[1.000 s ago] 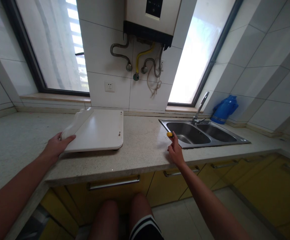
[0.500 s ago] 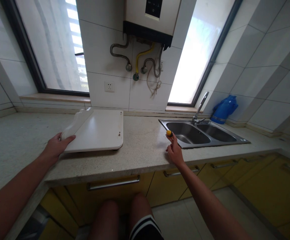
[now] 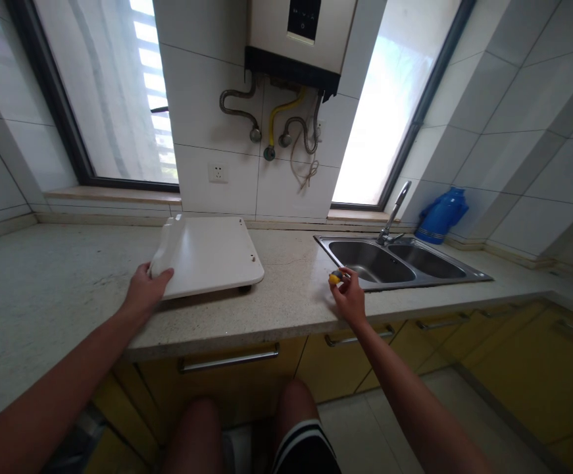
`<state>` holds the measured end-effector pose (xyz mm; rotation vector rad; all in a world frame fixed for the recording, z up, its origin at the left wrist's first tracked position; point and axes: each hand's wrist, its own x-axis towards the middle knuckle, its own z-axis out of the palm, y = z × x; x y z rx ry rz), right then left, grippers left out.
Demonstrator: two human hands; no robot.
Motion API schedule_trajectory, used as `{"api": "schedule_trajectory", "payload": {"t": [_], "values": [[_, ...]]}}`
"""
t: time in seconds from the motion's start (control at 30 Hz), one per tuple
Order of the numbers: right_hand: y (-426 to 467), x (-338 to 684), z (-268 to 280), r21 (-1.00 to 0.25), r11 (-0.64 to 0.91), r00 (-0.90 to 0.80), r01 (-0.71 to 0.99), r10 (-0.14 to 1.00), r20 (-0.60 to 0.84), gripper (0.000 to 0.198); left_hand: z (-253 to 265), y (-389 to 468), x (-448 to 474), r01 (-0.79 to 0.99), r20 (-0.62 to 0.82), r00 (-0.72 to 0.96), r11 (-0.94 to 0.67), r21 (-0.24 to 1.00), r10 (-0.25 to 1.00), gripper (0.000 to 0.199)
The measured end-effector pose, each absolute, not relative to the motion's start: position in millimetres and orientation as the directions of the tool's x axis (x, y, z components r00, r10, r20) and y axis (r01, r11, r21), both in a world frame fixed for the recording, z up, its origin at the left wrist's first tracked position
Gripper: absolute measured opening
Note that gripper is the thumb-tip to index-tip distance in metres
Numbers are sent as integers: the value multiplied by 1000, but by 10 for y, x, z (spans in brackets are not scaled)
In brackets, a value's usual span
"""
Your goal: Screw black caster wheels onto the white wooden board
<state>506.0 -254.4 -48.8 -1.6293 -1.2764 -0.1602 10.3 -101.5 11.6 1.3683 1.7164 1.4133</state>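
Observation:
My left hand [image 3: 147,289] grips the left edge of a white panel [image 3: 207,253], thumb on top and fingers around the side. The panel lies on the counter with a raised, wavy-edged strip along its left side and small fittings near its right edge. A dark foot shows under its front right corner. In my right hand [image 3: 350,297], just in front of the sink, is a small screwdriver [image 3: 335,277] with a yellow and dark handle, pinched between fingers and thumb. Its tip cannot be made out.
A steel double sink [image 3: 368,260] with a tap [image 3: 391,220] is set into the stone counter [image 3: 286,283]. A blue container [image 3: 443,217] stands in the right corner. Above hangs a water heater [image 3: 291,39] with hoses. Yellow drawers [image 3: 237,382] with metal handles are below.
The white panel has slid right along the counter and turned slightly, with my left hand holding its edge. My right hand has shifted its fingers on the screwdriver, which sits a little lower.

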Motion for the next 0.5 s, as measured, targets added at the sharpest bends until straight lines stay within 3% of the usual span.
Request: {"api": "schedule_trajectory", "payload": {"t": [0.2,0.5], "values": [[-2604,4990,-470,-565,110,393,818,611,687,56,64,-1248,477,243,137,-281,-68,968,950,65],[-2501,4160,-239,-479,342,262,809,520,813,34,-131,-1573,985,122,130,-77,-120,985,989,89]]}}
